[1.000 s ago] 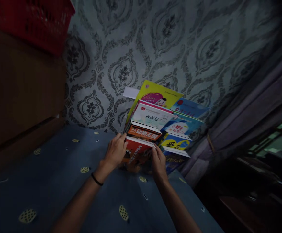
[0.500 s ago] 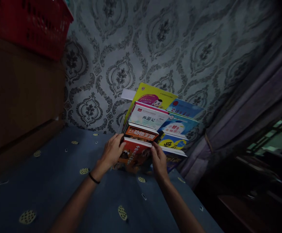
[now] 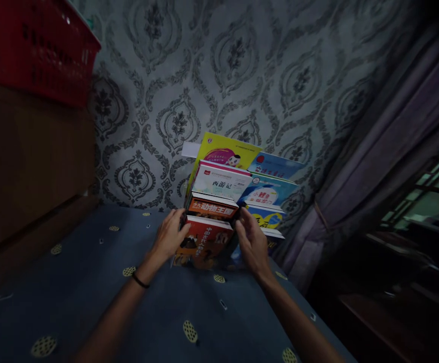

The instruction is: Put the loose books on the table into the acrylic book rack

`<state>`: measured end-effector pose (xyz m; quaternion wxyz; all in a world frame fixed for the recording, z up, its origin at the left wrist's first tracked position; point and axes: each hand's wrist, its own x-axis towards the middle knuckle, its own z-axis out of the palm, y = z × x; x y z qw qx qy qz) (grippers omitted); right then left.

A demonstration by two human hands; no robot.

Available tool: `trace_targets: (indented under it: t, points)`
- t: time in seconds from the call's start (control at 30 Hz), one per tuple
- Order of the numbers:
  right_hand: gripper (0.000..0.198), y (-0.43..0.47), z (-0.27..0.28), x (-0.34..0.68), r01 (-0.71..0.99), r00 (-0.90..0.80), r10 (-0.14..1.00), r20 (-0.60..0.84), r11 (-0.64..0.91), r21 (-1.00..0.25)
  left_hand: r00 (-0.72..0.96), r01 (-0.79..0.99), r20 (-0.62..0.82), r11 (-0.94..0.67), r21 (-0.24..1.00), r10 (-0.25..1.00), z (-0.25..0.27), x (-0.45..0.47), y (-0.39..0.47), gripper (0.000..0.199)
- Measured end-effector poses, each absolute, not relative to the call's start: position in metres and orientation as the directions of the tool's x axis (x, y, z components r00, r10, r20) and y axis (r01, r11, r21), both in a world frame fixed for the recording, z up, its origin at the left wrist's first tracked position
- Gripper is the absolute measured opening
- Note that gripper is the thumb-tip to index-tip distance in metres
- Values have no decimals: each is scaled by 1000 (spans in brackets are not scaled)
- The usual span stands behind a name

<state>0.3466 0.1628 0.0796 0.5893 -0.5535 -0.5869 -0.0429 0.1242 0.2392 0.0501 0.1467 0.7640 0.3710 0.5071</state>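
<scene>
Several children's books stand tiered against the patterned wall on a blue cloth-covered surface (image 3: 90, 282). My left hand (image 3: 170, 237) grips the left edge of the front red-orange book (image 3: 204, 243). My right hand (image 3: 252, 241) holds the right side, fingers reaching up at the orange book (image 3: 212, 206) behind it. Above these stand a white book (image 3: 223, 182) and a yellow book (image 3: 225, 154). A second row of blue and yellow books (image 3: 268, 194) stands to the right, partly hidden by my right hand.
A red plastic crate (image 3: 30, 48) sits on a brown wooden cabinet (image 3: 26, 166) at the left. A purple curtain (image 3: 378, 166) hangs at the right, with a window (image 3: 427, 201) beyond. The surface's right edge drops off near the curtain.
My right hand rose from the front book's lower right edge to the level of the orange book. My left hand kept its place on the left edge. The view shifted slightly.
</scene>
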Motion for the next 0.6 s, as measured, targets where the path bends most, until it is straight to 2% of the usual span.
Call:
trace_targets:
  t: [0.23, 0.37, 0.6]
  points:
    - [55, 168, 88, 336, 842, 54, 529, 847, 432, -323, 228, 441, 686, -701, 560, 691, 54, 121, 236, 43]
    - [52, 174, 95, 334, 883, -78, 512, 855, 433, -179, 269, 442, 675, -711, 547, 687, 58, 118, 235, 47]
    - [49, 197, 112, 357, 900, -201, 520, 830, 433, -53, 312, 297, 688, -755, 584, 655, 88, 118, 245, 59]
